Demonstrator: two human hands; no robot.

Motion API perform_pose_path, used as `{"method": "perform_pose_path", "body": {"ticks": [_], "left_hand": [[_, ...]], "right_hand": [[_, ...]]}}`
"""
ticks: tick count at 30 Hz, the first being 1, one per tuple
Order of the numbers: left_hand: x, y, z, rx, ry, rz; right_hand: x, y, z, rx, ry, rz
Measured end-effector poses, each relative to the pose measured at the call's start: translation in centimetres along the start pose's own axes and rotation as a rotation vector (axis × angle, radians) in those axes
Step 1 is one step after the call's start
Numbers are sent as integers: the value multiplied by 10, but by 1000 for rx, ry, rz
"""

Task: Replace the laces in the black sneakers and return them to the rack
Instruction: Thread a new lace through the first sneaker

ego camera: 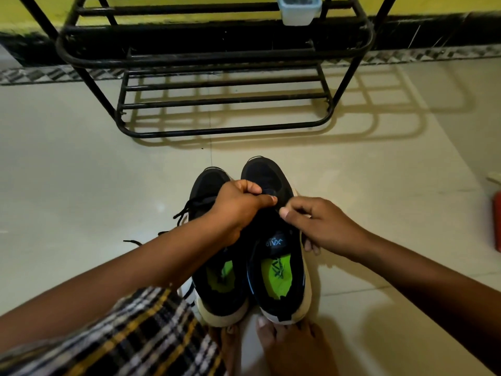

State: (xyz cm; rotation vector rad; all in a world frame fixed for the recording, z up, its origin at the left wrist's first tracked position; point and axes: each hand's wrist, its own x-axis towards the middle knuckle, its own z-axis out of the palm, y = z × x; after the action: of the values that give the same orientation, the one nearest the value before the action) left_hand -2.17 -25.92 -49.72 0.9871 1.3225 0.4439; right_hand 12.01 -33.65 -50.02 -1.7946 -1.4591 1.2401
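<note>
I see both black sneakers [254,240] side by side on the floor before the rack [217,63]. My left hand [238,204] and right hand [317,226] seemingly pinch the right shoe's lace.

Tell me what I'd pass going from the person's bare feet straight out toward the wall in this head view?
Bare foot → heels of the black sneakers → left hand and right hand, fingers working at the right sneaker's laces → bare floor → black rack → blue container on it.
</note>
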Motion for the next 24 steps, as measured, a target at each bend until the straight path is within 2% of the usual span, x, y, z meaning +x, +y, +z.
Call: {"method": "perform_pose_path", "body": {"ticks": [3,10,14,17,21,23,24], "left_hand": [[0,-3,0,5,-9,40],[1,-1,-1,62,-75,90],[-1,2,-3,219,-146,100],[-11,5,-13,423,-118,188],[-28,14,-34,497,-72,206],[-37,22,-42,479,-52,230],[-43,27,-45,450,-35,260]], "right_hand": [[6,2,-2,103,112,-64],[25,6,6,-23,250,-204],[31,7,-2,-90,286,-275],[29,-2,-7,-124,308,-325],[34,-18,-28,-126,369,-367],[26,19,-5,-365,327,-282],[1,36,13,-351,198,-51]]}}
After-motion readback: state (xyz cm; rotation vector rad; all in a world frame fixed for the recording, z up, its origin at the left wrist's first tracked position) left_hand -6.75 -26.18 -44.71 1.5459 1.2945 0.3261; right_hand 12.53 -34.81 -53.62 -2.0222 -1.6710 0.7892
